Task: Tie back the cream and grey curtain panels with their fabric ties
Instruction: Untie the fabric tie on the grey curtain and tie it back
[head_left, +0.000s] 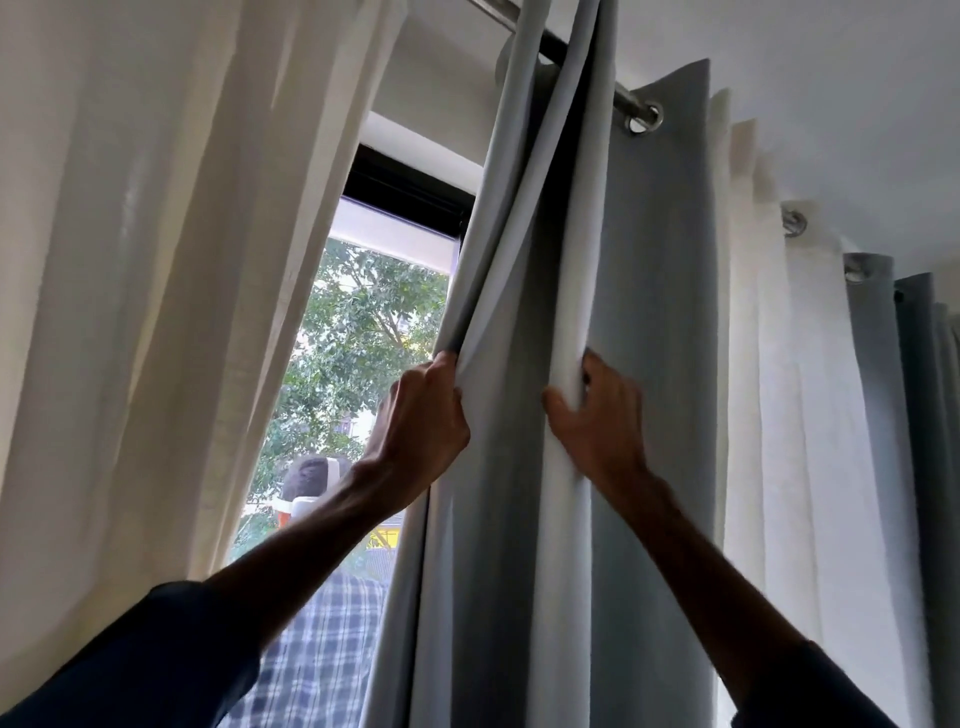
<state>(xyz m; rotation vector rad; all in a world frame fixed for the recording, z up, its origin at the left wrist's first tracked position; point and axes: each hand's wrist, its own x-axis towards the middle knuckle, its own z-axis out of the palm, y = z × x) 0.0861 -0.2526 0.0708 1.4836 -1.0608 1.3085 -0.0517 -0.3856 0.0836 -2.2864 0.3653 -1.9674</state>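
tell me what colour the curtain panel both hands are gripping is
Light grey panel, gripped by left hand and right hand; head view.

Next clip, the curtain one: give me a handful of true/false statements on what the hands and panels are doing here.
1. Both hands grip folds of the grey curtain panel. True: the left hand and right hand each pinch a fold.
2. A fabric tie is wrapped around the grey panel. False: no tie is visible.
3. The cream curtain panel hangs left of the window gap. True.
4. The curtains hang from plastic hooks. False: metal eyelets ride on the curtain rod.
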